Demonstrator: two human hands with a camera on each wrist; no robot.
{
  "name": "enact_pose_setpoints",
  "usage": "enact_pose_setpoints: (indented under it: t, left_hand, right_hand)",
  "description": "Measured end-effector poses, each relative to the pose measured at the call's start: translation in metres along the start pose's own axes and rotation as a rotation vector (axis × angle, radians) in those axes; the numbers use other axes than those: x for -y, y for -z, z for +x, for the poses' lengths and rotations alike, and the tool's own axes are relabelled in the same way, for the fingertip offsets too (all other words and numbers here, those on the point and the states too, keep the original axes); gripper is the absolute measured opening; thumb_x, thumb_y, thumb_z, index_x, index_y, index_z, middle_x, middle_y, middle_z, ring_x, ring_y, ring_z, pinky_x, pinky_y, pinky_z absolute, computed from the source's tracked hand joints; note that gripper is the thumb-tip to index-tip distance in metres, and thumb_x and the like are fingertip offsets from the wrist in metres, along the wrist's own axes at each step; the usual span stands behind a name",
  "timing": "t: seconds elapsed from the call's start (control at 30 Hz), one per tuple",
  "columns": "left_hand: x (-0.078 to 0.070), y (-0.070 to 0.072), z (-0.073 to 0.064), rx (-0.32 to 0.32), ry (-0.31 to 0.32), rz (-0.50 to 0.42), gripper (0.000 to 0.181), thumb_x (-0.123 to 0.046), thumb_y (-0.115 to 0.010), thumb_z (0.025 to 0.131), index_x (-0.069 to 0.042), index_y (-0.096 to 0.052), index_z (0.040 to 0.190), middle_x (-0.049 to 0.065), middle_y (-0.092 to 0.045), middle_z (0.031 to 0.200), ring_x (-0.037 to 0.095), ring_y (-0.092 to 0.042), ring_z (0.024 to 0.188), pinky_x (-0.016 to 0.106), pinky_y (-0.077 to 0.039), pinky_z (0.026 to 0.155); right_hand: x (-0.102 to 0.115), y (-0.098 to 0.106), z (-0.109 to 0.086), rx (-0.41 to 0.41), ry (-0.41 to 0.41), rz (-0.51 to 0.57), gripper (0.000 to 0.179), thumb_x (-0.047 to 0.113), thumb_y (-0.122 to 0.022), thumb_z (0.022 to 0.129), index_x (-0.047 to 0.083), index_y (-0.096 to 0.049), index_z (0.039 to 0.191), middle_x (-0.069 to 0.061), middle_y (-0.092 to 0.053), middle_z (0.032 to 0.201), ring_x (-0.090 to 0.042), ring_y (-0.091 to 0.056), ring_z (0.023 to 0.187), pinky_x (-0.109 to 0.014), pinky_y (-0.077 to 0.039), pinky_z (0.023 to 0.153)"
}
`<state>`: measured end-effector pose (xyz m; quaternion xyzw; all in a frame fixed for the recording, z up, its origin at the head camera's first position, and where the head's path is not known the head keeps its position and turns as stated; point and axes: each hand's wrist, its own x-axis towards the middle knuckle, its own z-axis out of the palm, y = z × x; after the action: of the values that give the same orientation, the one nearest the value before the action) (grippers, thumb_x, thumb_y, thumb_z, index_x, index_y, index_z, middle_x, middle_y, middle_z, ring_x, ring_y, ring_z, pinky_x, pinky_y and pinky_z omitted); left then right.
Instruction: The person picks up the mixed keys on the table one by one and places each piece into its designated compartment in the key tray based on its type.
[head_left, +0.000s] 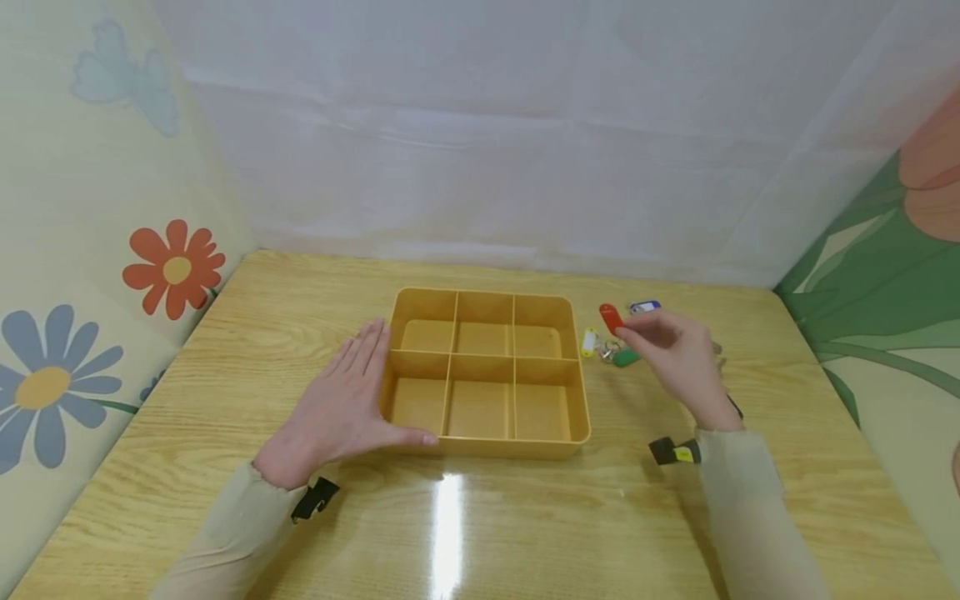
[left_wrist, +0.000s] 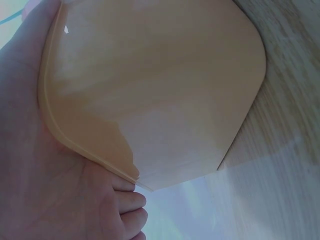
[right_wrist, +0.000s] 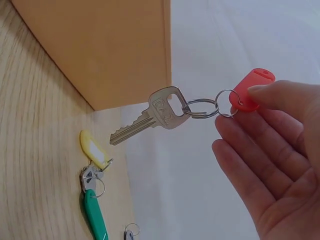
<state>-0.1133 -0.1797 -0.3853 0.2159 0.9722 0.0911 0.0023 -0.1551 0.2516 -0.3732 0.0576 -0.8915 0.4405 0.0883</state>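
Note:
A yellow-orange box with several compartments sits on the table. My left hand rests against its near left corner, fingers straight along the left side and thumb across the front wall. Seen from the left wrist, the palm lies at the rim of the box wall. Right of the box, my right hand pinches a red key tag between thumb and fingers. From that tag's ring hangs a silver key, held above the table.
A yellow key tag and a green key tag, with keys and rings, lie close to the box's right side. Behind the right hand is a blue key tag. A white cloth hangs along the table's back edge.

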Motion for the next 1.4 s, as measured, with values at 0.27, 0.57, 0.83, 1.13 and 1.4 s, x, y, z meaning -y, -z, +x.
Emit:
enact_pose_setpoints:
  t: [0.27, 0.57, 0.83, 1.13, 1.4]
  left_hand:
    - [0.000, 0.000, 0.000, 0.006, 0.001, -0.004, 0.149, -0.098, -0.051, 0.067, 0.001, 0.011, 0.159, 0.021, 0.007, 0.166, 0.036, -0.001, 0.153, 0.050, -0.009, 0.124]
    - [0.000, 0.000, -0.001, 0.011, 0.007, -0.006, 0.148, -0.097, -0.051, 0.067, 0.001, 0.009, 0.159, 0.022, 0.006, 0.166, 0.036, -0.001, 0.154, 0.050, -0.009, 0.124]
    - [0.000, 0.000, -0.001, 0.007, 0.003, -0.006, 0.146, -0.096, -0.052, 0.069, 0.002, 0.010, 0.159, 0.022, 0.007, 0.166, 0.037, -0.002, 0.153, 0.050, -0.009, 0.124]
    - [0.000, 0.000, 0.000, 0.002, -0.002, 0.000, 0.147, -0.096, -0.052, 0.069, 0.005, 0.004, 0.159, 0.021, 0.008, 0.166, 0.037, -0.002, 0.153, 0.050, -0.009, 0.124]
    - [0.001, -0.001, 0.000, -0.006, -0.003, -0.006, 0.146, -0.096, -0.052, 0.069, 0.001, 0.010, 0.159, 0.021, 0.008, 0.166, 0.037, -0.002, 0.153, 0.049, -0.009, 0.124]
  right_hand:
    - [0.005, 0.002, 0.001, -0.007, 0.042, 0.041, 0.030, 0.035, -0.074, 0.095, 0.011, -0.075, 0.113, -0.001, -0.071, 0.110, -0.017, -0.066, 0.098, -0.020, -0.056, 0.082]
    - [0.008, 0.002, 0.003, -0.019, 0.067, 0.067, 0.027, 0.029, -0.075, 0.096, 0.007, -0.075, 0.112, -0.004, -0.072, 0.109, -0.017, -0.067, 0.096, -0.021, -0.056, 0.082]
    - [0.013, 0.001, 0.004, -0.033, 0.079, 0.057, 0.026, 0.028, -0.075, 0.095, 0.006, -0.075, 0.111, -0.005, -0.072, 0.108, -0.017, -0.067, 0.095, -0.021, -0.056, 0.082]
    - [0.018, -0.002, 0.007, -0.035, 0.108, 0.093, 0.022, 0.024, -0.076, 0.095, 0.007, -0.075, 0.109, -0.006, -0.073, 0.104, -0.015, -0.067, 0.091, -0.021, -0.056, 0.081]
    - [0.020, -0.004, 0.011, -0.043, 0.124, 0.125, 0.020, 0.022, -0.077, 0.094, 0.007, -0.076, 0.107, -0.005, -0.074, 0.102, -0.017, -0.068, 0.089, -0.022, -0.057, 0.079]
